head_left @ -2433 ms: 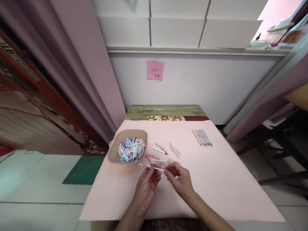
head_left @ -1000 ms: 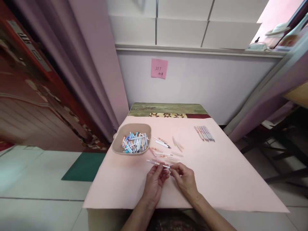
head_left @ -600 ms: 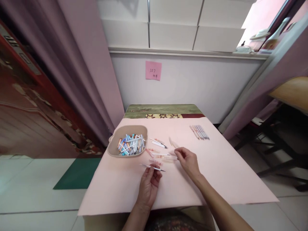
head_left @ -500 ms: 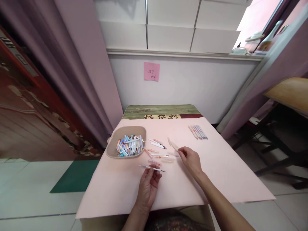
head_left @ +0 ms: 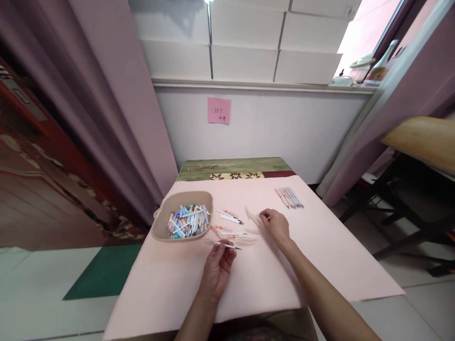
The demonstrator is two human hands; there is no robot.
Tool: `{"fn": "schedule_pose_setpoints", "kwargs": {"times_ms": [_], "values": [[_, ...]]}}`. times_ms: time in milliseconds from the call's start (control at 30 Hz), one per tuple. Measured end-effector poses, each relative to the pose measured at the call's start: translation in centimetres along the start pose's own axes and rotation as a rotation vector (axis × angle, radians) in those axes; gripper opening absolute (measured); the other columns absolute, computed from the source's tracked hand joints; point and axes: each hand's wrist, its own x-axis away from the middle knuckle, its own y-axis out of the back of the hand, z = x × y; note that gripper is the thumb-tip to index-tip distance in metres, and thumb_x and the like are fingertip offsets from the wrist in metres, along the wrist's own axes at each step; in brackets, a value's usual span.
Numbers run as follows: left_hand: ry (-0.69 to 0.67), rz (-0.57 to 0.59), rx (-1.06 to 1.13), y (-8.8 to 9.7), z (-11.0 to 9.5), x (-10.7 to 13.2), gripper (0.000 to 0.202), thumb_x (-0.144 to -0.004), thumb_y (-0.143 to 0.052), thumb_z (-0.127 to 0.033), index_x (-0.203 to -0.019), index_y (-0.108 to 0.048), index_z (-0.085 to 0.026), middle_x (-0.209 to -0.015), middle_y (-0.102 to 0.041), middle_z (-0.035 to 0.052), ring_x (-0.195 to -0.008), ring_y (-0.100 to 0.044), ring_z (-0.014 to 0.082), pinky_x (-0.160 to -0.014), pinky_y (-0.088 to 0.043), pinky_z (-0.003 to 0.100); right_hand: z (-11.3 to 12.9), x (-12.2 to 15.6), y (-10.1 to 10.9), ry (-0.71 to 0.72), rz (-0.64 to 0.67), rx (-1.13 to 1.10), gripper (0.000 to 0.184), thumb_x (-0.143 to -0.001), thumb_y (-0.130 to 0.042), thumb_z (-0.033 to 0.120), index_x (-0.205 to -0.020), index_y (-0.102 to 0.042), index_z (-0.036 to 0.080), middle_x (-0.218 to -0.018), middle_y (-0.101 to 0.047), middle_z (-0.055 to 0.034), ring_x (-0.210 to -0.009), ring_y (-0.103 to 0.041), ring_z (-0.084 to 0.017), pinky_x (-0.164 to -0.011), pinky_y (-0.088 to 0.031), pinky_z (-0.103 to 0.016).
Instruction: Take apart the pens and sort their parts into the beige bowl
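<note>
My left hand (head_left: 218,265) pinches a pen refill (head_left: 232,246), white with a dark tip pointing right; a clear piece extends beyond the fingers on the left. My right hand (head_left: 277,228) is closed at the fingertips on the end of a clear, curved pen barrel (head_left: 255,219), low over the table. Beside that barrel lies a similar pale clear piece (head_left: 247,211). Between the hands are white refills (head_left: 230,218) with dark tips and clear pink-orange printed barrels (head_left: 223,228). Another clear piece (head_left: 247,241) lies nearer me.
A beige basket (head_left: 156,233) with many blue, orange and white pen parts stands on the left of the pink-covered table (head_left: 263,284). Several pens (head_left: 289,197) lie in a row at the back right. A pink note (head_left: 219,111) sticks to the wall; a dark chair (head_left: 412,203) stands right.
My right hand has lifted slightly away from the table, and the clear barrel at its fingertips now shows apart from the piece beside it. My left hand keeps the refill; the view has shifted slightly.
</note>
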Motion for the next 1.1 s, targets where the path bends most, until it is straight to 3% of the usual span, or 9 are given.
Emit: {"fn": "schedule_pose_setpoints", "kwargs": {"times_ms": [200, 467, 633, 767, 833, 900, 1000, 1100], "values": [[-0.015, 0.007, -0.018, -0.1, -0.3, 0.2, 0.010, -0.076, -0.069, -0.007, -0.086, -0.070, -0.011, -0.083, -0.073, 0.0063, -0.066, -0.069, 0.0121, -0.068, -0.060, 0.024, -0.7, -2.3, 0.6, -0.051, 0.009, 0.010, 0.021, -0.083, -0.053, 0.029, -0.087, -0.072, 0.025, -0.087, -0.072, -0.0018, -0.079, -0.064, -0.017, -0.063, -0.039, -0.025], [0.002, -0.004, 0.013, -0.1, -0.4, -0.2, 0.011, -0.077, -0.067, -0.006, -0.086, -0.071, -0.012, -0.083, -0.074, 0.0061, -0.067, -0.070, 0.0123, -0.069, -0.060, 0.023, -0.9, -0.5, -0.2, -0.056, 0.091, 0.071, 0.020, -0.080, -0.055, 0.029, -0.087, -0.073, 0.026, -0.083, -0.072, -0.0027, -0.077, -0.063, -0.017, -0.060, -0.037, -0.024], [-0.007, 0.003, 0.004, -0.1, -0.3, -0.3, 0.011, -0.076, -0.069, -0.007, -0.085, -0.071, -0.012, -0.084, -0.074, 0.0067, -0.067, -0.070, 0.0125, -0.070, -0.060, 0.024, -0.3, -0.1, -0.7, -0.004, 0.099, 0.146, 0.023, -0.083, -0.051, 0.028, -0.083, -0.073, 0.024, -0.092, -0.070, -0.0056, -0.078, -0.063, -0.018, -0.062, -0.036, -0.026], [-0.021, 0.005, -0.006, 0.0, -0.1, -0.2, 0.011, -0.076, -0.071, -0.009, -0.087, -0.071, -0.011, -0.085, -0.074, 0.0073, -0.068, -0.069, 0.0125, -0.071, -0.060, 0.024, -0.4, 0.4, -0.1, -0.020, 0.054, 0.171, 0.020, -0.085, -0.050, 0.027, -0.090, -0.069, 0.021, -0.087, -0.070, -0.0065, -0.075, -0.063, -0.019, -0.063, -0.037, -0.027], [-0.034, 0.009, -0.011, 0.1, -0.1, -0.2, 0.012, -0.075, -0.072, -0.011, -0.087, -0.071, -0.011, -0.085, -0.074, 0.0070, -0.068, -0.069, 0.0124, -0.070, -0.060, 0.024, -0.8, 1.2, 0.6, -0.031, -0.010, 0.082, 0.019, -0.085, -0.052, 0.030, -0.094, -0.066, 0.021, -0.080, -0.070, -0.0053, -0.071, -0.063, -0.019, -0.063, -0.039, -0.028], [-0.054, 0.009, -0.016, 0.1, 0.0, -0.2, 0.014, -0.074, -0.074, -0.012, -0.087, -0.071, -0.011, -0.084, -0.074, 0.0067, -0.068, -0.069, 0.0125, -0.070, -0.060, 0.024, -1.3, 2.7, 1.4, 0.016, -0.023, -0.152, 0.020, -0.085, -0.053, 0.034, -0.096, -0.065, 0.021, -0.076, -0.069, -0.0031, -0.068, -0.062, -0.018, -0.063, -0.042, -0.027], [-0.084, -0.003, -0.024, 0.0, 0.0, -0.2, 0.015, -0.073, -0.075, -0.014, -0.087, -0.071, -0.011, -0.084, -0.074, 0.0065, -0.069, -0.069, 0.0123, -0.071, -0.060, 0.024, -1.8, 5.5, 2.1, 0.103, 0.114, -0.550, 0.028, -0.085, -0.055, 0.037, -0.103, -0.066, 0.019, -0.076, -0.068, -0.0028, -0.068, -0.063, -0.017, -0.061, -0.046, -0.026], [-0.096, -0.003, -0.034, -0.1, 0.1, -0.3, 0.015, -0.074, -0.075, -0.015, -0.087, -0.071, -0.011, -0.085, -0.074, 0.0071, -0.069, -0.069, 0.0121, -0.072, -0.060, 0.025, -1.6, 7.9, 2.3, 0.086, 0.171, -0.665, 0.026, -0.084, -0.057, 0.035, -0.100, -0.070, 0.019, -0.078, -0.069, -0.0039, -0.069, -0.062, -0.018, -0.060, -0.046, -0.026]]}}
